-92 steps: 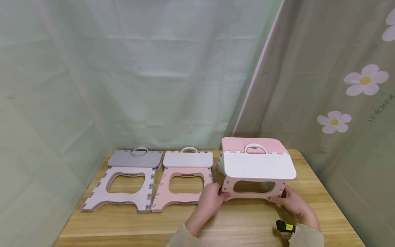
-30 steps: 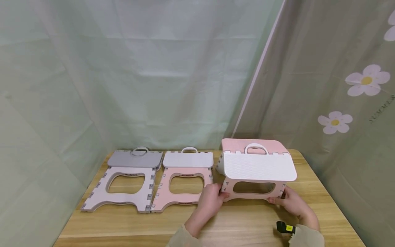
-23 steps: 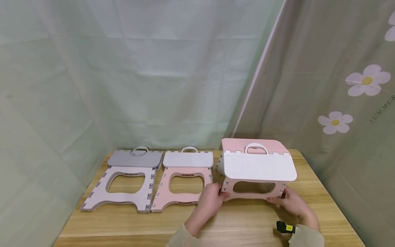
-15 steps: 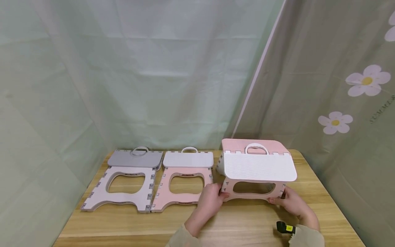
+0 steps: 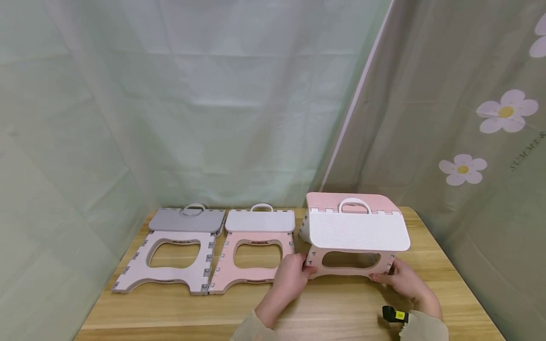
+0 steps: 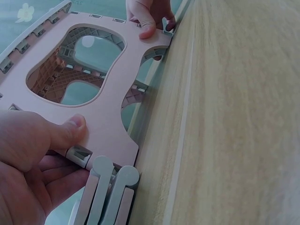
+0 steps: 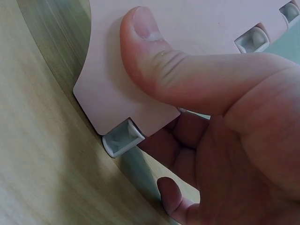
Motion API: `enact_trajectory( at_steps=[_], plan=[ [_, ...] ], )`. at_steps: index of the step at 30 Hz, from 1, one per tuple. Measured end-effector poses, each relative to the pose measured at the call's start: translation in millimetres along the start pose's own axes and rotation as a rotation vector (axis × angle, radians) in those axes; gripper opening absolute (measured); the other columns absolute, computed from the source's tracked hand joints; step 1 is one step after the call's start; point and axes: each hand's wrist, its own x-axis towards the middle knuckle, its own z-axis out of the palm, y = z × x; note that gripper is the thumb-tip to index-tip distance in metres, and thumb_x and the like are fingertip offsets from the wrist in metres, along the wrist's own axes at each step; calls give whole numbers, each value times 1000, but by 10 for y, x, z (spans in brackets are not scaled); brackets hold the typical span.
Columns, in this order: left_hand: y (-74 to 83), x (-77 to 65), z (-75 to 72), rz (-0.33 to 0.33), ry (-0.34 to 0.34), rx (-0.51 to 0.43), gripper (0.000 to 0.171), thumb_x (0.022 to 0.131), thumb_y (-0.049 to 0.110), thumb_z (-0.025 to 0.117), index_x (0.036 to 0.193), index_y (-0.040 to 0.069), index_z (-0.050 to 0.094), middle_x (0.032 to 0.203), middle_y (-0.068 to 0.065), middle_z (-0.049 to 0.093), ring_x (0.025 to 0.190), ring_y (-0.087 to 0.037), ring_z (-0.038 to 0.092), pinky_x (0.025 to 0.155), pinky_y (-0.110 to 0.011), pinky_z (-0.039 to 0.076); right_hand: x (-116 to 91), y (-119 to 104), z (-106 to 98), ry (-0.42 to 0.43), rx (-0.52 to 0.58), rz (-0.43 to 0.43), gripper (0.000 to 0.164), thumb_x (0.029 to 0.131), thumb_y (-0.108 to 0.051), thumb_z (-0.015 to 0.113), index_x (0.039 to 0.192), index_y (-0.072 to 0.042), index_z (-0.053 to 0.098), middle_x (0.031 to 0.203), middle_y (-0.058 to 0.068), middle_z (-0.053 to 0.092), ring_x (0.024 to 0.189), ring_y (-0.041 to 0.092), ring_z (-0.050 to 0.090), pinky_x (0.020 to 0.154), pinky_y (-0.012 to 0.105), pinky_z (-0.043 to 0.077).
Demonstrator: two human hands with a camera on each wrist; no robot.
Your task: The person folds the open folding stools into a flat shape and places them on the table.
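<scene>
An unfolded step stool stands upright on the table at the right, its top half white and half pink, with a white carry handle. My left hand grips the lower left corner of its near pink leg panel, thumb on the front face and fingers behind. At the opposite corner my right hand pinches the same panel, as the thumb on the pink face shows in the right wrist view. In the left wrist view the stool's leg panel has a large oval opening, through which its inner ribbing shows.
Two folded stools lie flat to the left: a pink and white one in the middle and a grey and white one beyond it. They lie side by side on the wooden table. A curtain hangs behind.
</scene>
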Motion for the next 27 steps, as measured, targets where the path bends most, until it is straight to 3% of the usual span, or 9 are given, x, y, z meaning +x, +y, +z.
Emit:
enact_trajectory(
  at_steps=[19, 27],
  plan=[
    [-7, 5, 6, -18, -10, -19, 18, 89, 16, 88, 85, 9, 73, 72, 5, 66, 63, -5, 52, 56, -25, 45, 13, -29, -3, 7, -20, 23, 61, 92, -22, 88, 139, 3, 58, 132, 18, 65, 113, 31, 55, 93, 43, 45],
    [-4, 1, 3, -22, -11, -28, 19, 88, 16, 89, 83, 9, 72, 70, 5, 65, 62, -5, 51, 56, -26, 44, 3, -27, 7, 6, 0, 31, 58, 91, -20, 88, 137, 3, 60, 129, 16, 66, 112, 28, 55, 92, 39, 46]
  ],
)
